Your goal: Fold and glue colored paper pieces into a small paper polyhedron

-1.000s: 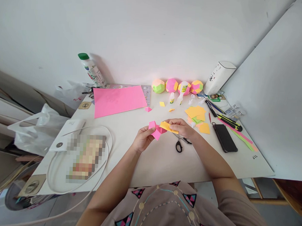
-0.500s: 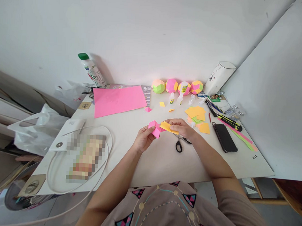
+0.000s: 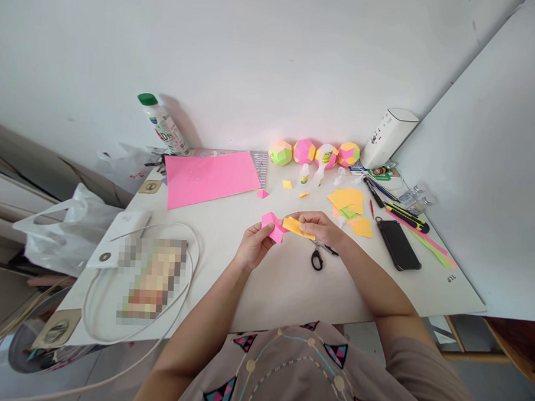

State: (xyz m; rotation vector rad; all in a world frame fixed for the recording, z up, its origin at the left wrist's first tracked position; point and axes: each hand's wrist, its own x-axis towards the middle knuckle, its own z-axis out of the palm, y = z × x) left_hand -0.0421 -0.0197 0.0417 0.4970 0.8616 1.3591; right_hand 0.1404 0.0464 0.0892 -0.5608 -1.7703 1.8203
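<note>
My left hand [image 3: 254, 245] pinches a folded pink paper piece [image 3: 272, 223] over the middle of the table. Beside it, my right hand [image 3: 317, 225] grips a folded yellow-orange paper strip [image 3: 294, 226], whose left end meets the pink piece; whether the two are joined I cannot tell. Black-handled scissors [image 3: 317, 260] lie under the right wrist, their blades partly hidden by the hand. To the right spreads a pile of orange and green paper pieces [image 3: 348, 199]. A small pink folded piece [image 3: 262, 194] and a yellow square [image 3: 287, 184] rest farther back.
Several faceted paper balls [image 3: 304, 151] line the wall, with a glue bottle [image 3: 305, 174] in front. A large pink sheet [image 3: 213, 177] lies at back left. A black phone [image 3: 398, 245] and a cutter [image 3: 406, 217] are at right; a white cable [image 3: 192, 274] loops at left.
Both hands have shifted very slightly to the left with the papers in them. Everything else stays in place.
</note>
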